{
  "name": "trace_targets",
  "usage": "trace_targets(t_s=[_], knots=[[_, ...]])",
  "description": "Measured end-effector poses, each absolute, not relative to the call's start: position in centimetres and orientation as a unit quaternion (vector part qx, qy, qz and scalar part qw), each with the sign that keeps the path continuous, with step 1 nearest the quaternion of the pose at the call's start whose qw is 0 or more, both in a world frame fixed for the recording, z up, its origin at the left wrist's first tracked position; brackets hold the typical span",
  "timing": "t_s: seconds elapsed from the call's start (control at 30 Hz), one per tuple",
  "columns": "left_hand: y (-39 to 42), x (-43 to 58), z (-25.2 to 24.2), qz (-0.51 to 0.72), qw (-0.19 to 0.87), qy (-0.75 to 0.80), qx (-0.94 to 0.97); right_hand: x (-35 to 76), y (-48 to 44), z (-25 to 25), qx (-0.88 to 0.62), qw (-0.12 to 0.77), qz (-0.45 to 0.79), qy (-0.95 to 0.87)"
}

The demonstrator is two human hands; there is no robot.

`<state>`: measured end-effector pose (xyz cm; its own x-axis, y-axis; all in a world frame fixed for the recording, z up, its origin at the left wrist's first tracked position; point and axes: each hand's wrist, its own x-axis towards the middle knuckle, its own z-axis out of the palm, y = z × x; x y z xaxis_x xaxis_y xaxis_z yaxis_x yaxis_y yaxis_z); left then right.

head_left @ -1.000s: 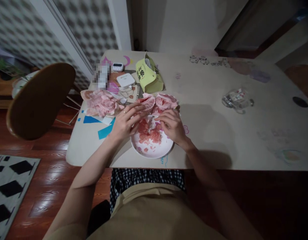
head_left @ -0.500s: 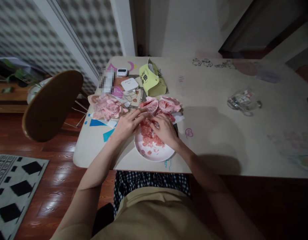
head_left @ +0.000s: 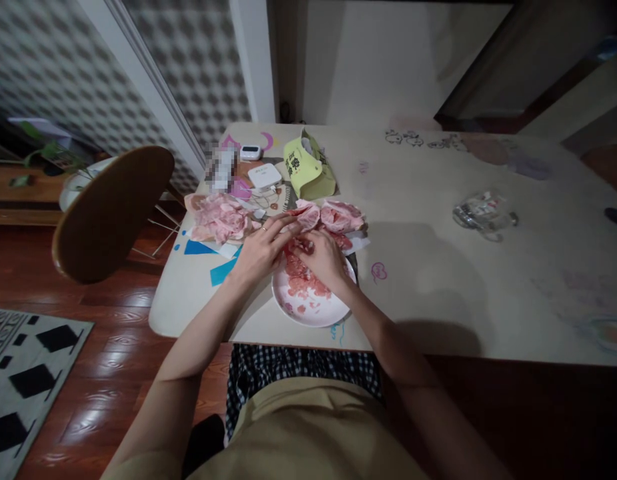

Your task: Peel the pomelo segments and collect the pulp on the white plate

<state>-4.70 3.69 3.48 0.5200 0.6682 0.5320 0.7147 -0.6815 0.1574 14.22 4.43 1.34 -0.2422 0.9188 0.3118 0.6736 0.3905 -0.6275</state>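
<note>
Over the far side of a white plate (head_left: 308, 317), my two hands meet at the fingertips around a piece of red pomelo. My left hand (head_left: 267, 250) is closed, fingers bent over the piece's left side and a ring on one finger. My right hand (head_left: 325, 257) pinches from the right; what lies between the fingertips is mostly hidden. Loose pomelo pulp (head_left: 305, 283) covers the middle of the plate. Just beyond the hands sit larger pomelo sections (head_left: 341, 215) in pale pink skin. A heap of pink pomelo peel (head_left: 221, 219) lies left of my left hand.
A yellow-green visor cap (head_left: 308, 170), a white box (head_left: 265, 175) and a small white device (head_left: 250, 153) stand behind the fruit. A clear glass jug (head_left: 483, 215) is on the right of the table (head_left: 423, 287). A brown chair (head_left: 115, 213) stands at left.
My right hand's fingers have curled inward over the pulp, while my left hand stays about where it was. The whole view has shifted slightly.
</note>
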Motion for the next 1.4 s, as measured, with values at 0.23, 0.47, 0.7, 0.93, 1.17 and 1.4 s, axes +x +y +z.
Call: trace_targets(t_s=[0.23,0.47,0.7,0.93,1.17,1.4], knots=[[3.9,-5.1,2.9,-0.238,-0.006,-0.471,-0.849,14.5,4.4,1.6,-0.455,0.379,0.163,-0.789],[3.5,-4.1,2.9,-0.340,-0.095,-0.454,-0.818,15.1,4.0,1.8,-0.441,0.352,0.170,-0.808],[2.6,-2.6,2.4,-0.398,-0.144,-0.453,-0.784,16.7,2.9,1.1,-0.413,0.386,0.123,-0.816],[2.0,-1.9,1.6,-0.413,-0.225,-0.446,-0.762,17.8,2.1,1.7,-0.400,0.356,0.078,-0.841],[1.0,-1.3,1.5,-0.430,-0.273,-0.446,-0.736,18.4,1.7,1.8,-0.326,0.410,-0.043,-0.851],[0.2,-0.8,1.3,-0.487,-0.219,-0.352,-0.769,20.1,0.8,1.2,-0.257,0.433,-0.111,-0.857]])
